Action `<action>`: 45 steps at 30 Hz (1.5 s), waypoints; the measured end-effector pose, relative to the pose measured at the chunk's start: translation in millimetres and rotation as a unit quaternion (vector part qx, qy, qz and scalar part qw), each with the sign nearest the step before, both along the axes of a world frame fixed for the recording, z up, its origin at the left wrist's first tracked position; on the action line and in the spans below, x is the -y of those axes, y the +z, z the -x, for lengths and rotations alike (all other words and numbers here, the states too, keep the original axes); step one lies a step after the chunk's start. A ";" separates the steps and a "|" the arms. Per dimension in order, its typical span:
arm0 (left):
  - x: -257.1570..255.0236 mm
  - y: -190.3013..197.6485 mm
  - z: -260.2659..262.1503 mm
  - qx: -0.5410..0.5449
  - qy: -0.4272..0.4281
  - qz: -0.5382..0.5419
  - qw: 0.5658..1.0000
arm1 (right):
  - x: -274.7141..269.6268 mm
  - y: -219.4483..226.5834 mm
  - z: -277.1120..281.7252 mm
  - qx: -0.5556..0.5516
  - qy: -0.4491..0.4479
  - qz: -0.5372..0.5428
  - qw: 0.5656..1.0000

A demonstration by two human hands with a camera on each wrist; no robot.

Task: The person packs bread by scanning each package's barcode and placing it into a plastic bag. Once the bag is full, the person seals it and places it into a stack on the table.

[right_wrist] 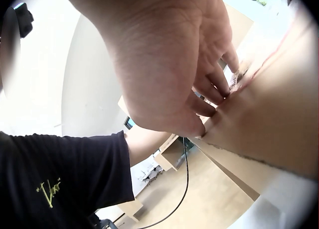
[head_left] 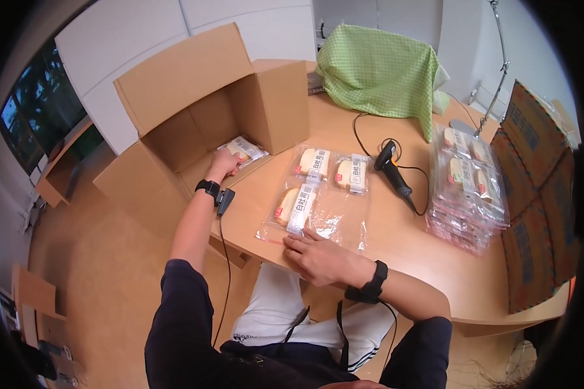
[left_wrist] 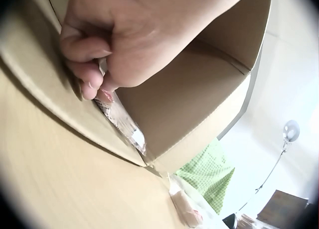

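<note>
In the head view my left hand point(head_left: 222, 165) reaches into an open cardboard box point(head_left: 188, 123) lying on its side. It pinches the near corner of a packaged bread slice point(head_left: 243, 150) on the box's lower wall; in the left wrist view thumb and fingers point(left_wrist: 89, 84) close on the wrapper point(left_wrist: 124, 122). My right hand point(head_left: 321, 258) rests at the table's front edge, its fingertips on the near edge of a clear plastic bag point(head_left: 337, 223). Three packaged bread slices point(head_left: 296, 206) lie with that bag. In the right wrist view the fingers point(right_wrist: 212, 89) are slightly bent against the surface.
A handheld scanner point(head_left: 393, 170) with a black cable lies right of the bag. Beyond it stands a stack of bagged bread point(head_left: 467, 188), beside an upright printed cardboard piece point(head_left: 535, 207). A green checked cloth point(head_left: 379, 71) covers something at the back, near a lamp arm point(head_left: 501, 71).
</note>
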State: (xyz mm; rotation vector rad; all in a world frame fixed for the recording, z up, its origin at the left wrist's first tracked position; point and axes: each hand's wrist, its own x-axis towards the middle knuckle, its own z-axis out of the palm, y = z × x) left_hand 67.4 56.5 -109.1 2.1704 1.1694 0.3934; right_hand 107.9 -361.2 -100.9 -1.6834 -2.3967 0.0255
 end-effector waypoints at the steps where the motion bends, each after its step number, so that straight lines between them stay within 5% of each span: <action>1: -1.9 -1.0 -1.7 0.005 0.014 -0.001 1.000 | 0.2 0.7 0.3 0.000 0.001 0.010 1.000; 5: 8.7 5.5 2.1 -0.043 -0.005 -0.063 0.997 | 1.0 -3.0 1.8 0.004 -0.008 0.009 1.000; 7: 52.1 34.1 3.9 -0.103 0.026 -0.352 0.930 | -1.1 -4.8 0.9 0.000 -0.011 0.017 1.000; 8: 73.6 54.1 -1.6 -0.103 0.023 -0.355 0.929 | -2.3 -2.9 0.2 -0.001 -0.015 0.014 1.000; 10: 111.1 77.8 -11.7 -0.084 -0.011 -0.281 0.956 | -1.1 0.7 1.8 0.001 -0.013 0.029 1.000; 12: 100.0 57.1 -32.6 -0.056 -0.029 -0.302 0.951 | -1.4 -0.2 1.5 0.001 -0.011 0.026 1.000; 14: 100.6 46.1 -45.9 0.007 -0.136 -0.152 0.979 | -1.5 -1.6 0.8 0.002 -0.011 0.023 1.000; 26: 107.2 -3.3 -65.6 0.146 -0.243 0.107 0.953 | -0.9 5.9 5.4 0.035 -0.006 0.010 0.999; 29: 113.0 -4.4 -63.0 0.172 -0.273 0.091 0.942 | 1.1 3.6 9.8 -0.029 0.065 0.032 0.997; 35: 104.9 -13.0 -62.8 0.200 -0.290 0.105 0.930 | 10.4 18.9 17.1 0.006 -0.091 0.026 0.995; 45: 99.0 -23.6 -64.7 0.214 -0.325 0.047 0.920 | 5.9 31.7 22.7 0.061 -0.175 0.057 0.981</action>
